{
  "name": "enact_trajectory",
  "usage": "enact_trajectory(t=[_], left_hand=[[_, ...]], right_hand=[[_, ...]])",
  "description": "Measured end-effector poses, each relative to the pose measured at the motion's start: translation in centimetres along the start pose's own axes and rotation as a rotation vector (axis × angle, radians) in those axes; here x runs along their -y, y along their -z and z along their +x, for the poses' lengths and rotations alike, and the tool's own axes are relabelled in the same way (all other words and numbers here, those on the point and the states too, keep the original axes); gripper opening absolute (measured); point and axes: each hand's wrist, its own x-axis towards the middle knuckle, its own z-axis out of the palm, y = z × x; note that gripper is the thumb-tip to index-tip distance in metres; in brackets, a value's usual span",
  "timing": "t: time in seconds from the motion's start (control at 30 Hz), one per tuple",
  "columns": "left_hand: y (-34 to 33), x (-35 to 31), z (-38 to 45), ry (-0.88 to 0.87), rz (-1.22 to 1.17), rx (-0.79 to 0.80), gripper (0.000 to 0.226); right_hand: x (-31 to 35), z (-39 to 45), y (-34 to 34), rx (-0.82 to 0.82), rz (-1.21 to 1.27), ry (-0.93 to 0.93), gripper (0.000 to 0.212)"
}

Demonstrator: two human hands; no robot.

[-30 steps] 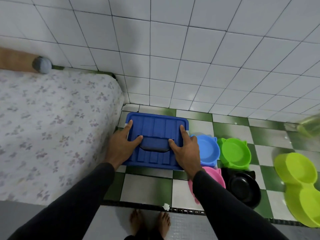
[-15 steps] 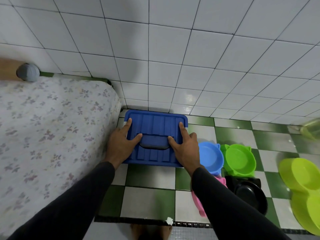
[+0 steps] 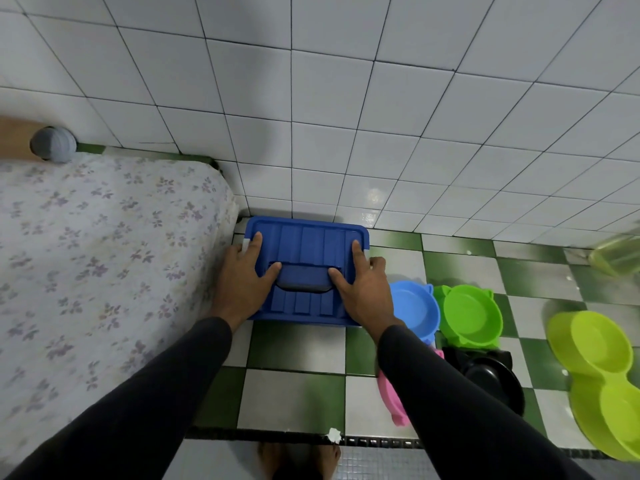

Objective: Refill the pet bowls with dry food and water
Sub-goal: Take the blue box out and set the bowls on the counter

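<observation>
— Where does the job stand?

— Both hands lie on the lid of a blue storage box (image 3: 306, 275) on the green-and-white floor, pushed into the corner between the tiled wall and a floral-covered bed (image 3: 104, 265). The left hand (image 3: 242, 282) and right hand (image 3: 363, 289) rest flat, fingers spread and straight, thumbs touching the ends of the dark recessed handle (image 3: 304, 278) — nothing gripped.

— And the bowls?

— Just beside the box, all looking empty: a blue bowl (image 3: 414, 311), a green bowl (image 3: 469, 315), a black bowl (image 3: 491, 379), a pink bowl (image 3: 389, 393) half hidden by the right sleeve, and a lime double bowl (image 3: 602, 375) further out.

— What could go wrong?

— Probably the lid. If it pops free suddenly, the box may jerk and spill whatever it holds; the right forearm, hanging over the pink and blue bowls, could knock them across the floor.
</observation>
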Motion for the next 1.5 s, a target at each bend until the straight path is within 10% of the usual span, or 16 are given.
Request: enact_trajectory(t=[0.63, 1.5], left_hand=[[1.8, -3.3, -10.5, -0.149, 0.213, 0.09, 0.06], [1.5, -2.0, -39.5, -0.221, 0.47, 0.337, 0.042]], right_hand=[[-2.6, -8.5, 4.1, 0.106, -0.351, 0.268, 0.054], [-10.1, -38.1, 5.1, 0.141, -0.476, 0.109, 0.02]])
